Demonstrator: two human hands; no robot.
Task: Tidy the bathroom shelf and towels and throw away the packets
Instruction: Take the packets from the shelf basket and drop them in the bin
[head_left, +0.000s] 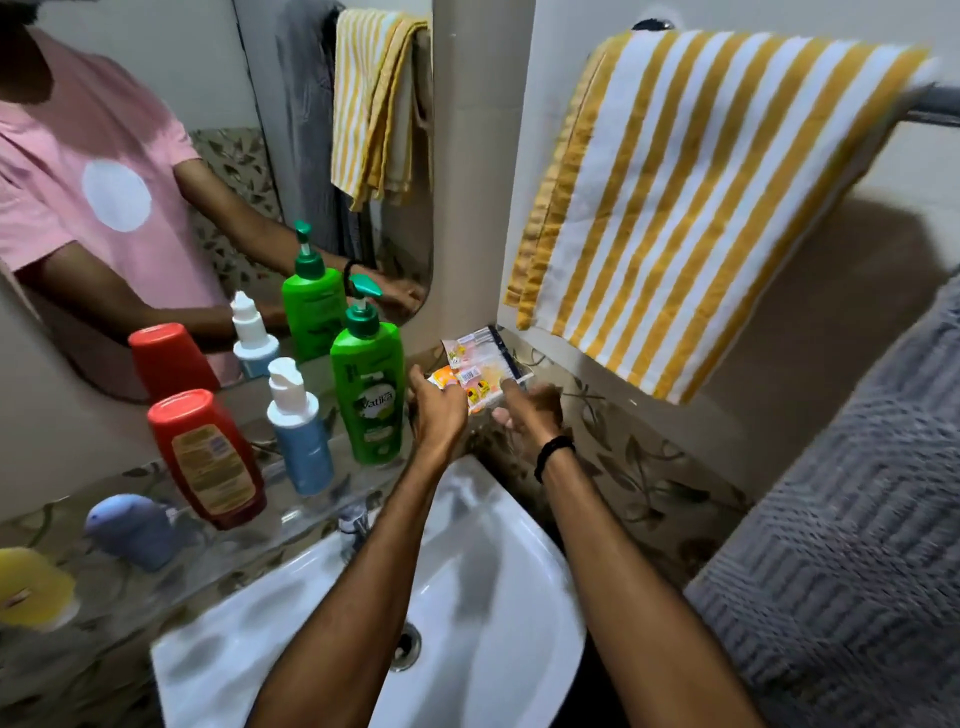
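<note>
Both my hands are at the shelf's right end, by the wall corner. Several small orange-and-white packets (480, 364) lie there, and both hands grip them. My left hand (439, 410) pinches an orange packet at the left edge. My right hand (530, 413), with a black wristband, holds the packets from the right. On the glass shelf (291, 512) stand a green pump bottle (370, 389), a blue-and-white pump bottle (301, 431) and a red bottle (208, 457) upside down on its cap. A yellow-striped towel (691, 208) hangs folded on the rail at the right.
A white sink (498, 597) with a tap (356, 522) lies under my arms. A blue container (132, 527) and a yellow one (34, 587) sit at the shelf's left end. A grey towel (852, 545) hangs at the right. The mirror (208, 156) reflects the bottles.
</note>
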